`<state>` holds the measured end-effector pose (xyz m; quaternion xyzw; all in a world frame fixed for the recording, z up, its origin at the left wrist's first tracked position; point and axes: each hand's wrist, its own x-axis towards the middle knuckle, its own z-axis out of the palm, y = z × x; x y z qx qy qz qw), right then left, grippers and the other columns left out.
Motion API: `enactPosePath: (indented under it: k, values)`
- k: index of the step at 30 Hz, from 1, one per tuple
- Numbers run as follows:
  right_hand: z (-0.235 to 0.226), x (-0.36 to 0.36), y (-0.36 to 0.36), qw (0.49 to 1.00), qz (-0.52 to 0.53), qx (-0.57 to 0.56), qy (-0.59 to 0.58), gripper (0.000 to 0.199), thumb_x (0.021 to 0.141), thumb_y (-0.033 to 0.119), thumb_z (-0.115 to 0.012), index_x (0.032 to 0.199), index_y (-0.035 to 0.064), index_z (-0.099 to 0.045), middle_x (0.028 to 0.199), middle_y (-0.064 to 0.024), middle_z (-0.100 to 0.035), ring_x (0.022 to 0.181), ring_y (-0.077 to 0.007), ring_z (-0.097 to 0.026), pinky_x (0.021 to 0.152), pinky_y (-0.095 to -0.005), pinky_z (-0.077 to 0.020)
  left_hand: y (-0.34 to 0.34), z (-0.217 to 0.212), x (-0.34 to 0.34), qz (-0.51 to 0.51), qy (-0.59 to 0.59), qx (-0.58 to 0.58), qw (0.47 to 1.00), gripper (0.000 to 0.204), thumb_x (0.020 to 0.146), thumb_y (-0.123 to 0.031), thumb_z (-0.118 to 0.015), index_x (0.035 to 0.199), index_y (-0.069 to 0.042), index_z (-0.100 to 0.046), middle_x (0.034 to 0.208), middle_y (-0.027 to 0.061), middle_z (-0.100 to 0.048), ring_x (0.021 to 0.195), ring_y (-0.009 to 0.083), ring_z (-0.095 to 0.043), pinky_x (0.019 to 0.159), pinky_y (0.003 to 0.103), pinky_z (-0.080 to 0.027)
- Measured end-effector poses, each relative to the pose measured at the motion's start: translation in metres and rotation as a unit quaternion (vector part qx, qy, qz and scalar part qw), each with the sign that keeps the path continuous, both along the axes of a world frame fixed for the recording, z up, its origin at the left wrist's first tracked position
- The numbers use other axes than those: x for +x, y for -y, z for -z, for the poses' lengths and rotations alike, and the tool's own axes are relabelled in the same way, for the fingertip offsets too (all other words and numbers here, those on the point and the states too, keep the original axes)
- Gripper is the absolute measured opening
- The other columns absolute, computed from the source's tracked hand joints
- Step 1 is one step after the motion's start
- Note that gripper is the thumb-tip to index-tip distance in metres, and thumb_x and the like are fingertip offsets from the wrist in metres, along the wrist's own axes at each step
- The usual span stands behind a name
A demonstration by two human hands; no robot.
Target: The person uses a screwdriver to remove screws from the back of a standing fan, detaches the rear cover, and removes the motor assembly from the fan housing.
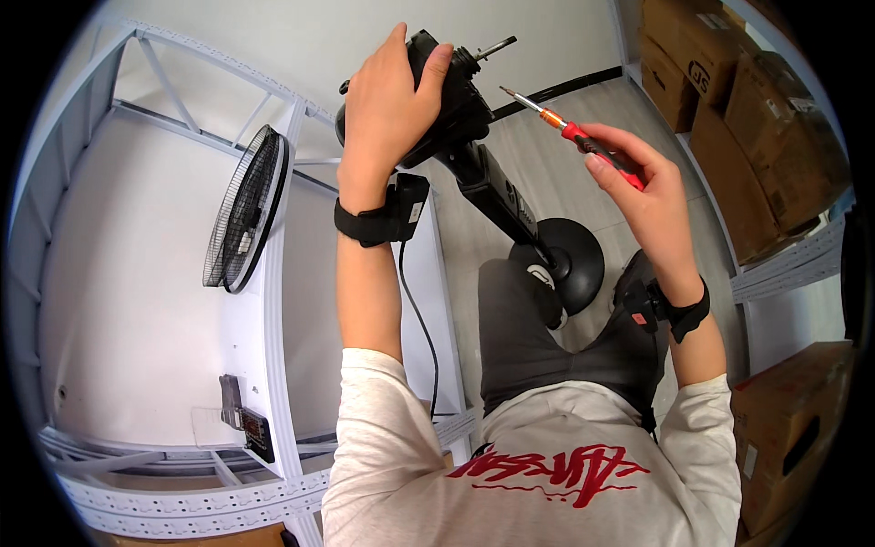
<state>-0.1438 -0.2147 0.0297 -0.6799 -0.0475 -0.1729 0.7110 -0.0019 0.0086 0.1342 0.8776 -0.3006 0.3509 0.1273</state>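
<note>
Head view: my left hand [387, 105] clasps the black plastic fan motor housing [453, 100]; right of it, my right hand [638, 187] grips the red-handled screwdriver [570, 132], whose tip points at the housing.

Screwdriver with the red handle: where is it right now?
Head view, upper right: the screwdriver is in the right hand, tip toward the black fan motor housing gripped by the left hand.
</note>
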Motion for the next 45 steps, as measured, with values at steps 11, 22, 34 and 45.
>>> enactPosePath:
  k: [11,22,34,45]
  values:
    - [-0.001,0.008,-0.032,0.967,0.131,-0.14,0.17,0.025,0.086,0.003,-0.069,0.111,0.0025,-0.069,0.097,-0.0083,-0.068,0.07,-0.0165,-0.059,0.06,-0.0259,-0.0465,0.009,-0.01,-0.007,0.006,-0.024,0.009,1.0,0.059,0.092,-0.051,-0.06,0.121,0.0,-0.061,0.104,0.0231,-0.065,0.096,0.0399,-0.063,0.083,0.044,-0.05]
    - [0.002,0.004,-0.04,0.952,0.153,-0.171,0.202,0.025,0.087,0.001,-0.068,0.112,0.003,-0.069,0.098,-0.0098,-0.067,0.073,-0.0198,-0.063,0.061,-0.0278,-0.0506,0.009,-0.005,-0.009,-0.004,0.022,0.035,0.999,0.048,0.096,-0.039,-0.058,0.122,0.001,-0.061,0.111,0.0244,-0.066,0.101,0.0419,-0.063,0.086,0.046,-0.05]
    - [0.0,0.0,-0.041,0.956,0.153,-0.173,0.182,0.024,0.087,0.001,-0.067,0.111,0.0016,-0.068,0.099,-0.0108,-0.066,0.073,-0.0207,-0.064,0.061,-0.0283,-0.0517,0.01,-0.007,-0.009,-0.002,0.007,0.037,0.999,0.048,0.096,-0.039,-0.058,0.123,0.001,-0.061,0.106,0.0246,-0.067,0.098,0.0418,-0.063,0.084,0.046,-0.051]
    - [0.002,-0.001,-0.046,0.952,0.162,-0.18,0.187,0.028,0.085,0.0,-0.067,0.113,0.0028,-0.067,0.099,-0.0105,-0.065,0.074,-0.0205,-0.064,0.061,-0.0293,-0.052,0.007,-0.008,-0.008,-0.002,-0.017,0.028,0.999,0.052,0.094,-0.042,-0.059,0.124,0.002,-0.061,0.108,0.0249,-0.067,0.101,0.041,-0.063,0.087,0.045,-0.05]
